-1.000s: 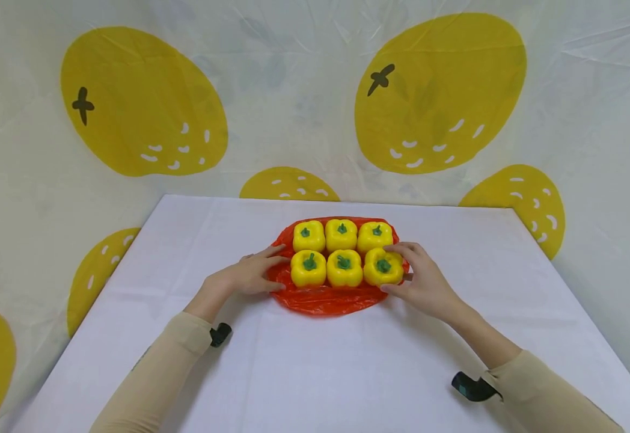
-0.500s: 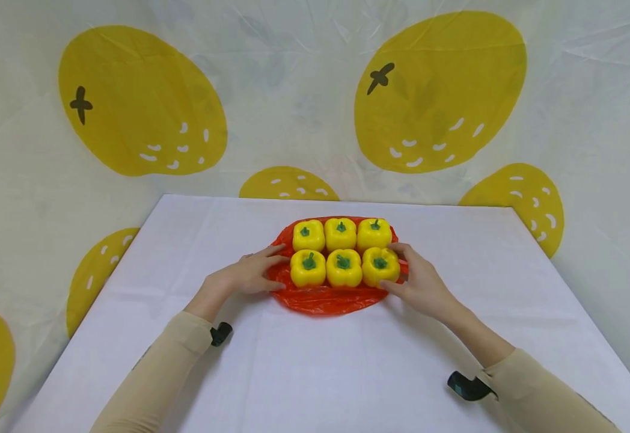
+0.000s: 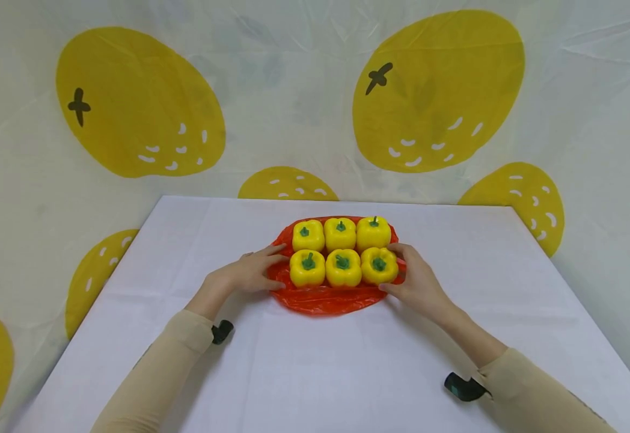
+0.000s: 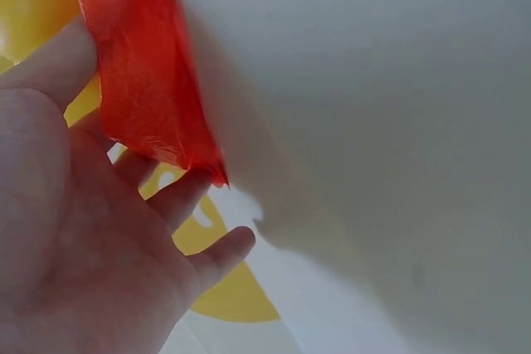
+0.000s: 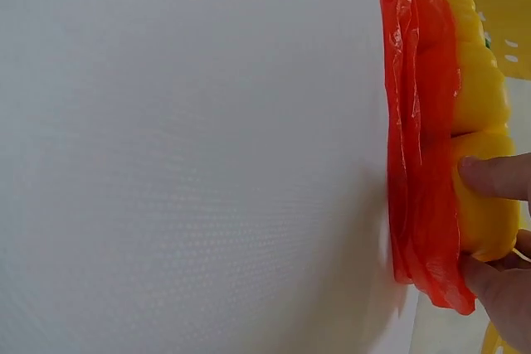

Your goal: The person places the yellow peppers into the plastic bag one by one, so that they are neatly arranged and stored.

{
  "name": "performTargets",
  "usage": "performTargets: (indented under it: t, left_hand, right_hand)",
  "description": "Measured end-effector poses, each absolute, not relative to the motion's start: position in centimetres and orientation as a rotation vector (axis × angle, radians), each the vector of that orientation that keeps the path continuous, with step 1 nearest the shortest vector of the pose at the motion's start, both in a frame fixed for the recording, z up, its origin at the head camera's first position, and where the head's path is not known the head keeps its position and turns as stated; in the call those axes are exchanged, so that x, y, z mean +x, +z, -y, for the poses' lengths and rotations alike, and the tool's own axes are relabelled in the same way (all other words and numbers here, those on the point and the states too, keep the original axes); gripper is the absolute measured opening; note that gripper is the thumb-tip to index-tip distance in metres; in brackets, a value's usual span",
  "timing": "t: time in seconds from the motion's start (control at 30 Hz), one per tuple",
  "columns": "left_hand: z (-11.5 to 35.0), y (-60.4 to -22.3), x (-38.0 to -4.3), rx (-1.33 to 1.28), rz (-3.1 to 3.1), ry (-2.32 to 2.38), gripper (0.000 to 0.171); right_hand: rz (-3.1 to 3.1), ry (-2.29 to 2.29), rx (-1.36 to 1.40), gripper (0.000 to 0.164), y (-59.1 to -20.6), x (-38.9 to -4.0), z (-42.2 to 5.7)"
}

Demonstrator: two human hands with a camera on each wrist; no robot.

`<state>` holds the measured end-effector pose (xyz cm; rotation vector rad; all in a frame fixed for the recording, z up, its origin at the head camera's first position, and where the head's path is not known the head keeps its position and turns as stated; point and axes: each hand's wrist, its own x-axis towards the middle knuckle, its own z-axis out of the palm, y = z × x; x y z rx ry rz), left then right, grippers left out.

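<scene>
Several yellow bell peppers with green stems stand in two rows of three on a red plastic bag (image 3: 328, 304). My right hand (image 3: 420, 282) holds the front right bell pepper (image 3: 379, 266), thumb at its near side and fingers at its far right. In the right wrist view, fingertips touch that bell pepper (image 5: 485, 213) above the bag's folded edge (image 5: 431, 230). My left hand (image 3: 247, 276) touches the bag's left edge with spread fingers, beside the front left bell pepper (image 3: 308, 269). The left wrist view shows the bag's edge (image 4: 145, 72) against the left hand (image 4: 91, 221).
The bag lies toward the back of a white-covered table (image 3: 304, 373). Behind it hangs a pale cloth (image 3: 293, 78) printed with large yellow fruits. A black wrist camera (image 3: 463, 386) sticks out from the right sleeve, another black wrist camera (image 3: 222, 331) from the left.
My right hand has shifted the front right bell pepper slightly left, closer to its neighbour. The back right pepper has also moved a little left and back. The left hand stays in place.
</scene>
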<state>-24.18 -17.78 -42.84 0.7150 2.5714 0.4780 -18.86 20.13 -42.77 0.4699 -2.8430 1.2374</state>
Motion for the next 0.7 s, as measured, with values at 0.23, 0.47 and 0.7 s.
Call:
performTargets:
  t: [0.23,0.47,0.7]
  left_hand:
    - [17.6,-42.9,-24.4,0.697,-2.563,0.491,0.065]
    - [17.8,-42.9,-24.2,0.696,-2.574,0.521,0.063]
    - [18.7,-42.6,-24.0,0.715,-2.602,0.662,0.057]
  right_hand:
    - [2.883,1.205,0.509,0.075,-42.5,-18.8,-20.2]
    - [2.895,1.209,0.526,0.079,-42.2,-18.7,-20.8]
    - [2.831,1.359,0.525,0.076,-41.8,-18.7,-21.9]
